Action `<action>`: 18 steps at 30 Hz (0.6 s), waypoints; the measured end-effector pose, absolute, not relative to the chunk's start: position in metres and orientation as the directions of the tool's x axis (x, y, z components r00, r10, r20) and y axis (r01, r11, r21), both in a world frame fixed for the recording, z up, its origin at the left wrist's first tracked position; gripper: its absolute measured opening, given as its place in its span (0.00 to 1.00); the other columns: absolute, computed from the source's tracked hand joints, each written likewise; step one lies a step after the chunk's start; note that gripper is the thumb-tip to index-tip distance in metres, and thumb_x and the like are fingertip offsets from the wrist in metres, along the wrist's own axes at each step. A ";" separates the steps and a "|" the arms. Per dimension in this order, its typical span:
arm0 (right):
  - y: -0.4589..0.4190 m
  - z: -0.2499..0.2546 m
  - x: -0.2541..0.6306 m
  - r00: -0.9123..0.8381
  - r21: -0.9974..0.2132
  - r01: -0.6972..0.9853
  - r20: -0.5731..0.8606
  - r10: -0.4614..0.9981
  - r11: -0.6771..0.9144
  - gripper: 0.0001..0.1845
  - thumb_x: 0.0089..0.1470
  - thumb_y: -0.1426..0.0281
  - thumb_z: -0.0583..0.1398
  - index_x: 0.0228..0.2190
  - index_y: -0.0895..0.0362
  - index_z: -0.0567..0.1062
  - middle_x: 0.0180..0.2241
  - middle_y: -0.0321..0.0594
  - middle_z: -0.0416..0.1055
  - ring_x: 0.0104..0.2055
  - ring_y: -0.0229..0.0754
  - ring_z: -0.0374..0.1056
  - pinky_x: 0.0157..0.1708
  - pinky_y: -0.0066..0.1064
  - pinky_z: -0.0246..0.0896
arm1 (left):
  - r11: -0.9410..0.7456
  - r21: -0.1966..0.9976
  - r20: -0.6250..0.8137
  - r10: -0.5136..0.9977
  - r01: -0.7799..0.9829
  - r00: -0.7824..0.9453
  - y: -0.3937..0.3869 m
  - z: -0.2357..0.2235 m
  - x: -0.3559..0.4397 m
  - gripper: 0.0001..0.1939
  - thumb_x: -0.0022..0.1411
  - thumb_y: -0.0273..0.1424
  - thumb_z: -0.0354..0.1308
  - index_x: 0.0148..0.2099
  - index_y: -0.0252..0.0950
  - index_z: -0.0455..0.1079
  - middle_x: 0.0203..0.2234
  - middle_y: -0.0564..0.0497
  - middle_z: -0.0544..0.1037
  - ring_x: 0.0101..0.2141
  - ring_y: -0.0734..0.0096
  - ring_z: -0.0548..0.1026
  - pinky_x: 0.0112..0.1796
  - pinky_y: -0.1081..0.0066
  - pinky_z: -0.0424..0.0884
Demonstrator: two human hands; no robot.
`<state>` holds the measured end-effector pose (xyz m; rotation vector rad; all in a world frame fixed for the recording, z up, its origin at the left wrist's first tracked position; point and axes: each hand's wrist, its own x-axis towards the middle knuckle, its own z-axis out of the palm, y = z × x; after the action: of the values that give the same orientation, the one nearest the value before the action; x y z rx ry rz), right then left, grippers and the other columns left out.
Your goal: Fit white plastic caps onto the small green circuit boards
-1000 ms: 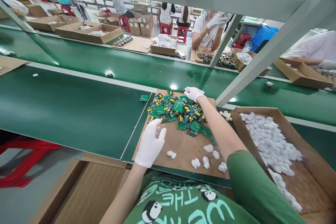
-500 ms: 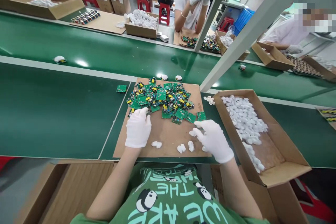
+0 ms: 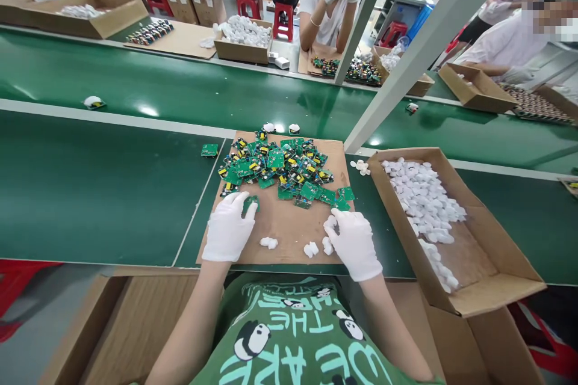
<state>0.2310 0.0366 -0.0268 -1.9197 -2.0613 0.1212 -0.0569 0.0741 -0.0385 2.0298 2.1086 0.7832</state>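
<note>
A cardboard sheet (image 3: 289,230) lies on the green bench in front of me with a heap of small green circuit boards (image 3: 280,167) on its far half. My left hand (image 3: 228,227), in a white glove, is closed on one green circuit board (image 3: 251,202) at the near left edge of the heap. My right hand (image 3: 354,242), also gloved, rests on the sheet's near right corner, fingers curled over a white plastic part (image 3: 330,222). A few loose white plastic parts (image 3: 311,249) lie between the two hands.
An open cardboard box (image 3: 465,295) of white plastic parts (image 3: 424,198) stands at my right. A single circuit board (image 3: 209,150) lies on the green belt left of the sheet. A slanted grey frame post (image 3: 397,66) rises behind. Other workers sit across the conveyor with boxes.
My right hand came back from the far side of the heap to the sheet's near right corner. My left hand took hold of a circuit board. The camera tilted down and right.
</note>
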 end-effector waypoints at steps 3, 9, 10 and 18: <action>0.036 -0.024 0.228 -0.061 -0.341 0.932 0.188 0.980 0.123 0.12 0.56 0.72 0.61 0.43 0.58 0.78 0.39 0.47 0.76 0.43 0.51 0.71 0.45 0.42 0.66 | -0.018 0.480 0.285 0.949 0.877 -0.137 0.072 -0.031 -0.046 0.22 0.61 0.37 0.56 0.54 0.30 0.73 0.50 0.34 0.78 0.51 0.45 0.74 0.52 0.50 0.70; 0.027 0.008 0.213 -0.074 -0.809 0.552 0.195 0.978 0.203 0.12 0.56 0.71 0.60 0.44 0.52 0.73 0.50 0.43 0.71 0.39 0.38 0.75 0.37 0.31 0.74 | -0.012 0.944 0.011 1.000 0.330 0.004 0.041 0.011 0.003 0.16 0.61 0.36 0.58 0.49 0.36 0.74 0.43 0.44 0.81 0.39 0.61 0.80 0.47 0.58 0.76; 0.025 0.014 0.210 -0.095 -0.847 0.483 0.201 0.975 0.222 0.13 0.54 0.72 0.62 0.43 0.52 0.73 0.51 0.43 0.71 0.42 0.40 0.75 0.40 0.32 0.74 | 0.049 0.980 -0.070 0.992 0.192 0.106 0.037 0.016 0.011 0.15 0.60 0.36 0.60 0.47 0.35 0.75 0.41 0.44 0.82 0.37 0.63 0.80 0.44 0.60 0.77; 0.022 0.024 0.199 -0.170 -0.770 0.476 0.394 0.903 0.426 0.13 0.58 0.76 0.60 0.43 0.50 0.78 0.42 0.39 0.80 0.44 0.42 0.77 0.44 0.34 0.74 | 0.323 0.909 -0.224 0.911 -0.262 0.345 0.030 0.025 0.027 0.13 0.57 0.40 0.66 0.35 0.33 0.75 0.22 0.48 0.80 0.23 0.69 0.76 0.26 0.72 0.72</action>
<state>0.1987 0.0218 0.0242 -1.1858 -1.8041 0.6132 0.0269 0.0302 0.0253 0.9091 0.8789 0.9161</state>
